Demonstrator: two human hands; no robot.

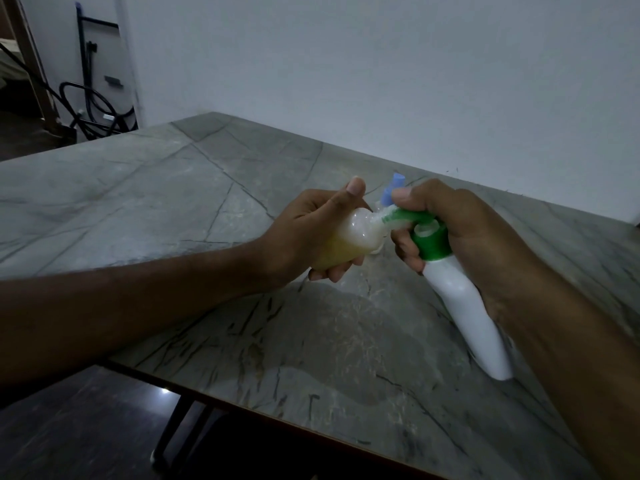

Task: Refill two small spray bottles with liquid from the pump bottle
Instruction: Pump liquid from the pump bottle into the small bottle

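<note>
My left hand (311, 226) grips a small clear bottle (349, 239) with yellowish liquid, tilted with its open neck toward the right. My right hand (460, 230) grips the white pump bottle (464, 306) around its green collar (433, 244), tilted, with the thumb on the green pump head (405, 216). The green nozzle tip sits at the small bottle's mouth. Behind both hands a blue spray top (391, 190) pokes up; the thing it belongs to is hidden.
Everything happens above a grey marble table (173, 209), whose near edge runs diagonally at the lower left. A white wall stands behind the table. Black cables and a dark frame (90, 109) lie on the floor at the far left.
</note>
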